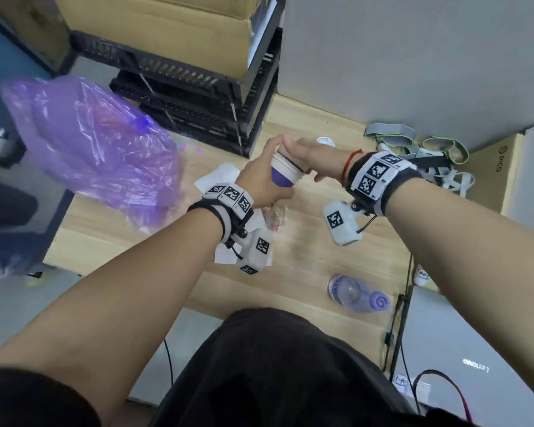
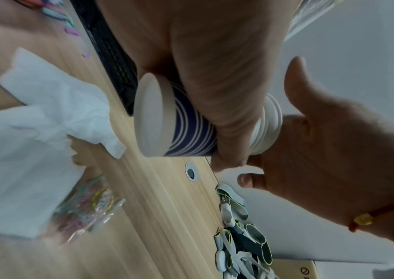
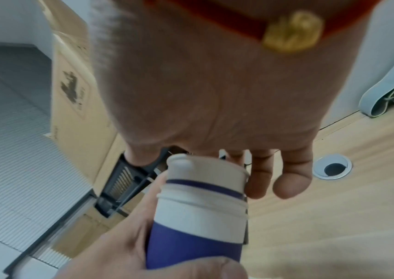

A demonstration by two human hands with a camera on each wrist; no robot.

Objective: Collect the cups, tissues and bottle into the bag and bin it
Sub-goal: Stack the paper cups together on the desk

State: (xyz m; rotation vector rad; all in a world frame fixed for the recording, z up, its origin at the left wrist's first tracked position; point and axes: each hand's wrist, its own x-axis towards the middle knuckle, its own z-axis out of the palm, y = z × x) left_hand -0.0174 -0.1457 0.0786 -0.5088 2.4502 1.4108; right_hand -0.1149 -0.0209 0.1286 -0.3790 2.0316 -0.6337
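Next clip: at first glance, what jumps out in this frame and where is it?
Dead centre over the wooden desk, the left hand grips a stack of purple-and-white paper cups, while the right hand lies across its top with fingers fairly straight. A big purple plastic bag billows at the left edge of the desk. A clear bottle with a purple cap lies on its side near the front edge, with white tissues beneath the left wrist.

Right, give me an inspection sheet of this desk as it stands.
Surface: wooden desk, with a cable hole.
Job's things: stacked cups held above the desk; tissues and bottle lying on it; purple bag at the left edge.
Clutter: straps; small packet.
Grippers: left hand grips the cups; right hand lies open over their top.
Cables: cable at the desk's right edge.
Surroundings: black crates, cardboard boxes.
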